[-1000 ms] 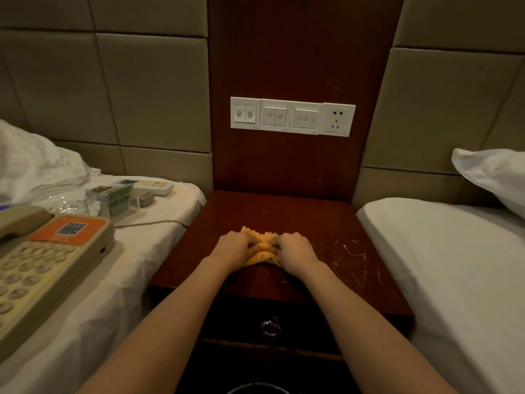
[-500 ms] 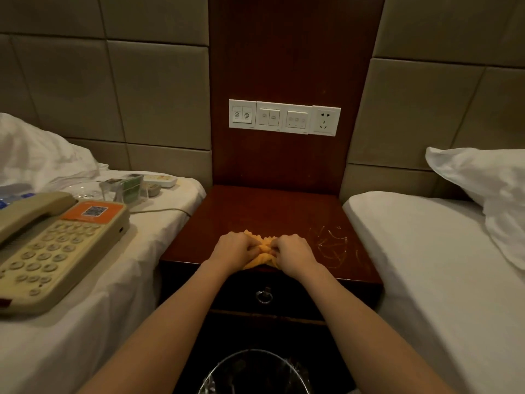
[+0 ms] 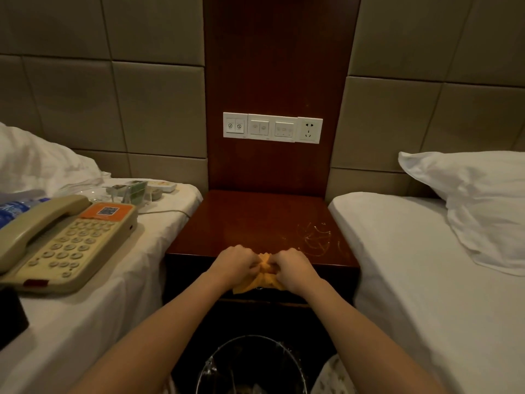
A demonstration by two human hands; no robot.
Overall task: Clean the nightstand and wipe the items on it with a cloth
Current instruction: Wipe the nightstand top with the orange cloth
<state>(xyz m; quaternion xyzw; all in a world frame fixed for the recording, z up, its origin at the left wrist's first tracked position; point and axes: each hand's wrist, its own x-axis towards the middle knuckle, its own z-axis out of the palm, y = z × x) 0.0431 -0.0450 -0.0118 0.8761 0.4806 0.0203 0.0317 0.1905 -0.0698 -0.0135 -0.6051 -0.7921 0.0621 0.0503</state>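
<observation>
The dark red wooden nightstand (image 3: 250,220) stands between two beds, its top bare apart from pale scratch marks at the right front. An orange cloth (image 3: 262,275) is bunched at the nightstand's front edge and hangs partly over the drawer front. My left hand (image 3: 234,263) grips the cloth's left side and my right hand (image 3: 292,267) grips its right side, knuckles nearly touching. A beige telephone (image 3: 59,241) with an orange label lies on the left bed. Behind it sit a clear card holder (image 3: 133,190), a white remote (image 3: 164,186) and a water bottle (image 3: 14,207).
A bin (image 3: 251,365) lined with a clear bag stands on the floor below the nightstand. The right bed (image 3: 420,280) carries a white pillow (image 3: 477,206). A switch and socket panel (image 3: 272,127) is on the wooden wall panel. A dark box (image 3: 11,317) lies at the left edge.
Both hands have drawn the cloth toward me, from the middle of the nightstand top to its front edge, where it now hangs over. The view has pulled back, showing the bin.
</observation>
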